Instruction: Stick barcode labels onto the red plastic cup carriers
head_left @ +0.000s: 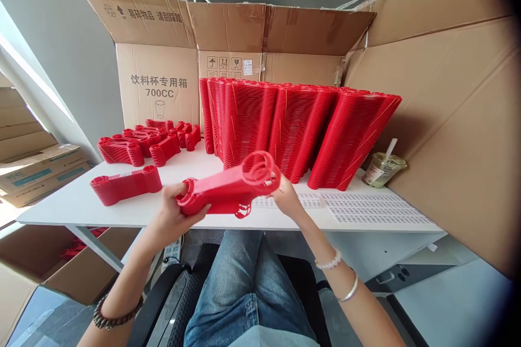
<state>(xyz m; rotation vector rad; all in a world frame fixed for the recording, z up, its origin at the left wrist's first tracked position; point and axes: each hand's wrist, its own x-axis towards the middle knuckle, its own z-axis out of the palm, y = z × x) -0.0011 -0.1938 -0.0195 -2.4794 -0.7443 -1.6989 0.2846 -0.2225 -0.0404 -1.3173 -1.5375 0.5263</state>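
A short stack of red plastic pieces with ring-shaped ends (228, 184) is held up above the front of the white table (171, 217). My left hand (173, 214) wraps round the left end, thumb on top. At the other end, my right hand (286, 195) grips the side by the large ring; its fingertips are partly hidden behind the red plastic. Some loops hang loose under the stack. Left of my left hand lies another red stack (126, 184). Tall leaning columns of the same red pieces (252, 124) stand behind my hands.
More short red stacks (163, 143) lie back left. Sticker sheets (370, 207) lie front right, near a drink cup with a straw (382, 169). Cardboard walls (158, 87) enclose the back and right. An open carton with red pieces (65, 276) sits below left.
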